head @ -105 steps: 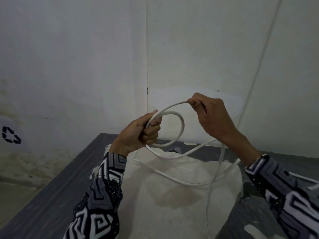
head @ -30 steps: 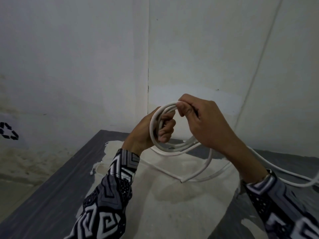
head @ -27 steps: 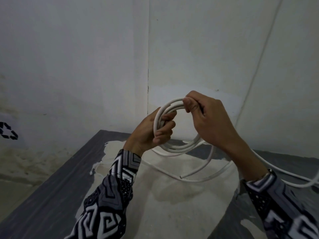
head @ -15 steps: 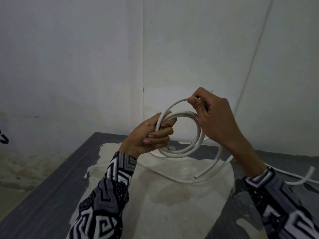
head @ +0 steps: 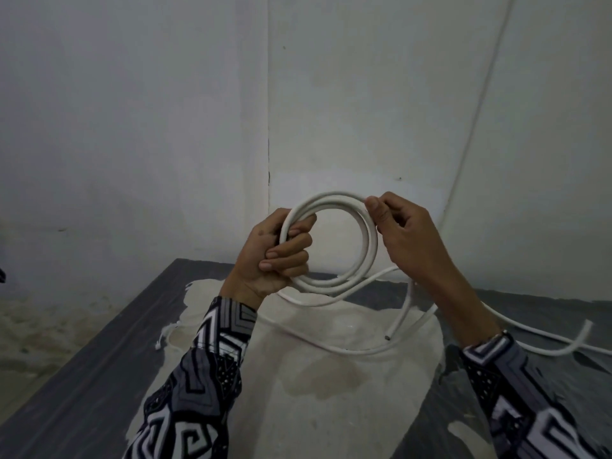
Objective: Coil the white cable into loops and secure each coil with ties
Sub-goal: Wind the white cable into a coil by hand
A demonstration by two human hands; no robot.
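A white cable (head: 371,250) forms a round coil of about three loops held upright in front of me. My left hand (head: 276,260) is clenched around the coil's left side. My right hand (head: 404,233) pinches the coil's upper right between thumb and fingers. Loose cable runs from the coil's bottom down over the table and off to the right, where a free tail (head: 576,342) curls up. A cut end (head: 388,337) hangs just below my right wrist.
A dark grey table (head: 99,376) carries a pale cloth or sheet (head: 331,392) under the cable. Thin white ties (head: 167,336) lie at the cloth's left edge. White walls meet in a corner close behind. Another thin line runs up the right wall.
Over the last seconds a single loop has grown into a coil of about three loops. My right hand has laid the newest loop flush against the coil, and both hands rose slightly.
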